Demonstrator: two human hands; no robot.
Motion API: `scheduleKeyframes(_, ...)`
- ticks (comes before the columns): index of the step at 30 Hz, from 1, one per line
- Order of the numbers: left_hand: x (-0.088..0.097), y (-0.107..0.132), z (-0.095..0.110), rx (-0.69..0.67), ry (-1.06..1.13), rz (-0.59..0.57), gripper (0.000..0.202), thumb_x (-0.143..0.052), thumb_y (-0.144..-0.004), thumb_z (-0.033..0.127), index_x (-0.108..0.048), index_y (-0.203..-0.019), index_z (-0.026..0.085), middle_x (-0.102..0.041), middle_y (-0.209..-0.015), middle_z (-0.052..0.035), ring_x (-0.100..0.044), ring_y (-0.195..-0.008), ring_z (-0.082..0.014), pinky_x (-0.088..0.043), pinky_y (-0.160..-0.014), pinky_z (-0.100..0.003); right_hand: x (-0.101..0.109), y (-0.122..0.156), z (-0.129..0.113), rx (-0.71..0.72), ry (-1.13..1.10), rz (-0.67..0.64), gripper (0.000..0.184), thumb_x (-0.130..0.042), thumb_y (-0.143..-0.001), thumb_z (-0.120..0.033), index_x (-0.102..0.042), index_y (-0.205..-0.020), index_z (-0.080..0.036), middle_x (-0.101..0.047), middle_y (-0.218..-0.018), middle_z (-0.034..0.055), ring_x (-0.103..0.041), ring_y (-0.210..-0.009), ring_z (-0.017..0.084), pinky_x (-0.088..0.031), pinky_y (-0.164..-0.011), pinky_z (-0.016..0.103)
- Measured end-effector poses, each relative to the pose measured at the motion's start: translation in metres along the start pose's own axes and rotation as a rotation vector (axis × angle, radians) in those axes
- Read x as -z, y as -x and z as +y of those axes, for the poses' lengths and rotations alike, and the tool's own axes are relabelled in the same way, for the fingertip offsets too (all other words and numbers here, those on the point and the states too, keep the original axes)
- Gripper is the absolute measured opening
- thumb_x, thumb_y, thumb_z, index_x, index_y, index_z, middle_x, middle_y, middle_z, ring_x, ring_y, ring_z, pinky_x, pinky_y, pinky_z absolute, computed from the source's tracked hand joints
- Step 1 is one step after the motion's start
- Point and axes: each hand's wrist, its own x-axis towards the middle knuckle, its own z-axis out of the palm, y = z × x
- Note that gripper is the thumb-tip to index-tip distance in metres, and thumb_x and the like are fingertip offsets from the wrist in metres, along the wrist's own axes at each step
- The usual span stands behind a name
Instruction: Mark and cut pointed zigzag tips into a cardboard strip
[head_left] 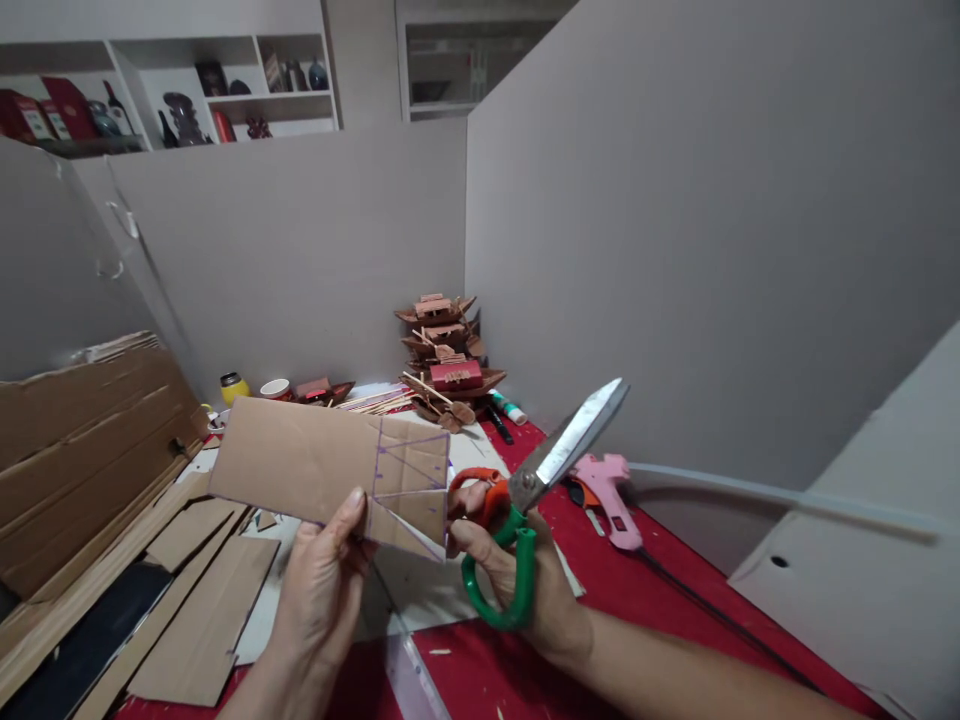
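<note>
A tan cardboard piece [300, 450] is raised in front of me, marked with purple lines at its right end. A slit runs through its lower right corner. My left hand [322, 570] pinches the bottom edge between thumb and fingers. My right hand [551, 595] is closed around a pair of scissors [529, 487] with one green and one orange handle. The blades point up and right, away from the cardboard, and look closed together. The right thumb and fingertips are at the cardboard's right edge; whether they grip it, I cannot tell.
A pink glue gun [611, 500] with a black cord lies on the red cloth [660, 590] at right. Several small model boats [450, 375] are stacked in the corner. Cardboard sheets [206, 620] lie at left, near a yellow container [234, 388] and a cup [275, 390].
</note>
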Motion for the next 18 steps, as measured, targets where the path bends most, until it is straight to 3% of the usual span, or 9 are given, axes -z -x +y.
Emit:
scheduleKeyframes(3,-0.0011,0.0041,-0.0055,0.063,-0.01,-0.047,0.025,-0.087,-0.059,0.018,-0.062,-0.056,0.015,-0.064,-0.053,0.0018,-0.062,-0.05,-0.0085,-0.049,-0.049,-0.014,0.0,-0.0008,0.0012,-0.046,0.05,0.027,0.03,-0.073,-0.077,-0.046,-0.055,-0.082,-0.022,-0.059,-0.084,0.0018,-0.058,-0.071,0.016,-0.052,-0.069,0.029)
scheduleKeyframes(6,-0.0012,0.0043,-0.0069,0.097,-0.023,-0.063,0.032,-0.088,-0.055,0.018,-0.056,-0.049,0.015,-0.062,-0.05,0.0022,-0.061,-0.049,-0.009,-0.049,-0.048,-0.014,-0.0006,0.0002,0.0009,-0.033,0.125,0.026,0.028,-0.071,-0.079,-0.044,-0.056,-0.08,-0.021,-0.058,-0.081,0.0022,-0.057,-0.075,0.018,-0.052,-0.074,0.03)
scheduleKeyframes(10,-0.0018,0.0049,-0.0047,0.092,-0.041,-0.053,0.024,-0.086,-0.058,0.015,-0.069,-0.076,0.013,-0.073,-0.072,-0.0028,-0.065,-0.055,-0.0117,-0.047,-0.044,-0.016,-0.0049,0.005,-0.0041,-0.049,0.077,-0.03,0.022,-0.069,-0.082,-0.04,-0.062,-0.093,-0.022,-0.065,-0.09,0.0055,-0.062,-0.087,0.023,-0.052,-0.089,0.038)
scheduleKeyframes(13,-0.0015,0.0073,-0.0032,0.076,-0.027,-0.044,0.034,-0.083,-0.062,0.014,-0.07,-0.093,0.014,-0.076,-0.085,-0.0051,-0.07,-0.068,-0.0157,-0.054,-0.053,-0.02,-0.0083,0.0075,-0.0057,-0.156,-0.095,-0.12,0.036,-0.068,-0.083,-0.039,-0.06,-0.115,-0.024,-0.068,-0.108,0.0088,-0.062,-0.109,0.028,-0.045,-0.102,0.046)
scheduleKeyframes(18,0.0029,0.0062,-0.0018,0.139,0.011,-0.073,0.03,-0.082,-0.063,0.012,-0.071,-0.092,0.011,-0.076,-0.088,-0.0092,-0.071,-0.073,-0.0191,-0.058,-0.059,-0.025,-0.0098,0.0022,-0.0008,-0.259,-0.304,-0.155,0.039,-0.074,-0.078,-0.033,-0.06,-0.113,-0.025,-0.068,-0.117,0.0084,-0.061,-0.114,0.031,-0.046,-0.101,0.048)
